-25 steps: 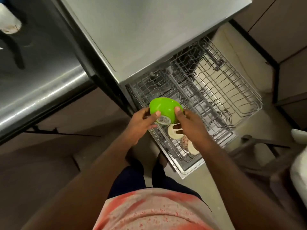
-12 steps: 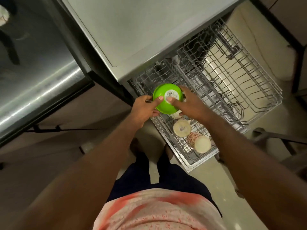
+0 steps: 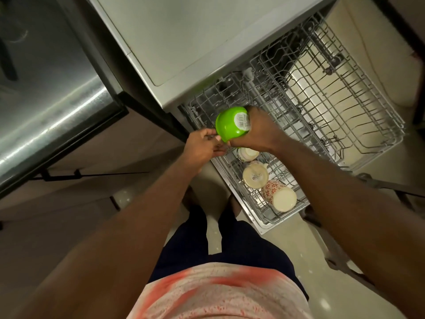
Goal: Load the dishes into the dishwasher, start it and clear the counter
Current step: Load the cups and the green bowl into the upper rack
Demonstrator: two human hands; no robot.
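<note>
One green bowl (image 3: pixel 230 124) | rim down-left | left hand (image 3: pixel 202 147), right hand (image 3: pixel 261 132) hold

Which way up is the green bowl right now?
Upside down, tilted: the green bowl shows its stickered base upward, rim angled down over the rack, gripped by the right hand.

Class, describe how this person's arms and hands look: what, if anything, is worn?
Both forearms are bare, with no sleeves in view. The left hand and right hand carry no gloves, and no watch or rings show. The person wears a pale top blotched with red and dark navy legwear.
</note>
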